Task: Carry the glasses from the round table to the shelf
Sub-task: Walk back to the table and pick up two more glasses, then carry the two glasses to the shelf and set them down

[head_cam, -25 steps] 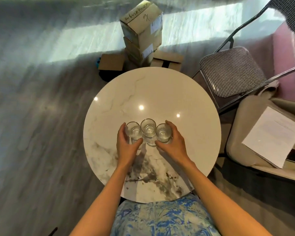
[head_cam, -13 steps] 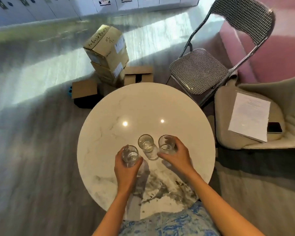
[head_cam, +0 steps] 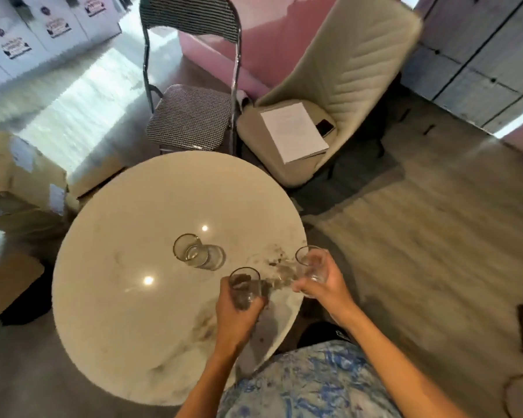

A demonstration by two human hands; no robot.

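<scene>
Marble round table [head_cam: 118, 297] has one glass [head_cam: 191, 251] standing mid-top (upright). Left hand [head_cam: 239, 315] grips a second glass [head_cam: 245, 286] above the table; right hand [head_cam: 323, 285] grips a third glass [head_cam: 313, 263] past its right edge.

one glass [head_cam: 191, 251] on the round table [head_cam: 118, 297], two chairs [head_cam: 191, 116] behind it

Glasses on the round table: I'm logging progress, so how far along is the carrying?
Done: nothing shows as delivered; no shelf is in view. In hand: the left hand grips one glass and the right hand another glass, both lifted near the round table edge. Left: the third glass stands on the table.
</scene>
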